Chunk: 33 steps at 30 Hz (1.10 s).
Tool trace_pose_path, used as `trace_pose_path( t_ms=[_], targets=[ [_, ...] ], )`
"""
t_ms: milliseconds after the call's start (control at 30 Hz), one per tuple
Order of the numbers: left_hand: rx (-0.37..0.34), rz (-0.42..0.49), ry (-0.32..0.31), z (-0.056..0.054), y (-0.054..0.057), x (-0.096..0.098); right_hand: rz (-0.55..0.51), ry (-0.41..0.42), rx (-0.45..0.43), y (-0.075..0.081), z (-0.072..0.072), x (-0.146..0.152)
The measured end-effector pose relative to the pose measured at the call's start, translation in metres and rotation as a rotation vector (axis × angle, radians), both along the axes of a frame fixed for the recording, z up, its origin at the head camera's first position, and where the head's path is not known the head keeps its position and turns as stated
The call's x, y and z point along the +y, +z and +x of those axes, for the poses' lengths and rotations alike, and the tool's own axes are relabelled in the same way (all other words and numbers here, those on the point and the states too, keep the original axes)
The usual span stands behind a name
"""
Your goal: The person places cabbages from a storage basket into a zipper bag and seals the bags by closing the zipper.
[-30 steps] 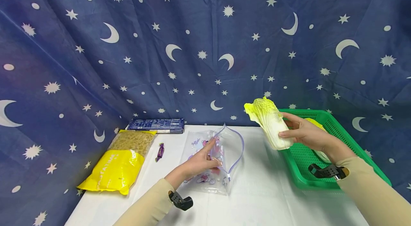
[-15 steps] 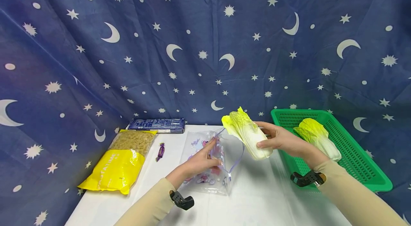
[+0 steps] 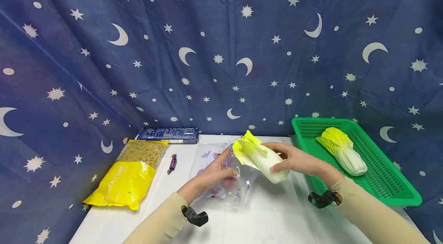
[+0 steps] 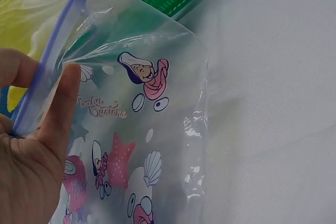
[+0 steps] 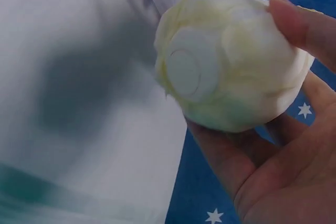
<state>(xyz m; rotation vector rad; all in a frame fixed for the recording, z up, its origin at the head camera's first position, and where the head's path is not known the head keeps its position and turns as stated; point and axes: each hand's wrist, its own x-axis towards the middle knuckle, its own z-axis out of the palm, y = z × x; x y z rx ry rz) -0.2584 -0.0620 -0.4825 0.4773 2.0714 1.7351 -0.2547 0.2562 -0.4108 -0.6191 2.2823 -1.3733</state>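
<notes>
My right hand (image 3: 294,159) grips a napa cabbage (image 3: 266,161), fingers and thumb around its pale lower part. Its round white base faces the camera in the right wrist view. The yellow leafy tip points left, at the mouth of a clear zip bag (image 3: 216,194) printed with pink cartoon figures. My left hand (image 3: 214,174) holds this bag by its mouth, thumb and fingers spread at the purple zip edge (image 4: 50,59). In the left wrist view, the cabbage's leaves show behind that zip edge.
A green basket (image 3: 380,194) at the right has a second cabbage (image 3: 342,151) in it. On the left lie a yellow pasta bag (image 3: 128,178), a purple wrapped candy (image 3: 172,164) and a flat blue box (image 3: 169,135). A starry blue curtain (image 3: 221,44) hangs behind the white table.
My right hand has carried the cabbage left and down from beside the basket to the bag's mouth. The cabbage in the basket has come into full view. My left hand has barely moved.
</notes>
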Motion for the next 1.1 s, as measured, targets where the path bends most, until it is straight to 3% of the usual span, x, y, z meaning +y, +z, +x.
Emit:
trace_pose_path(
  t_ms=[233,700,900,1100],
  targets=[
    [-0.044,0.077,-0.014,-0.001,-0.001,0.0,0.168,-0.019,0.06,-0.003,0.003,-0.002],
    [-0.029,0.016,-0.005,-0.001,-0.002,0.001,0.348,-0.008,0.14,-0.006,0.008,-0.009],
    [-0.002,-0.035,-0.011,-0.001,-0.001,0.002,0.366,0.027,0.131,-0.006,0.008,-0.013],
    [0.011,-0.061,-0.012,0.0,-0.001,0.001,0.445,-0.01,0.083,-0.002,0.005,-0.019]
  ],
)
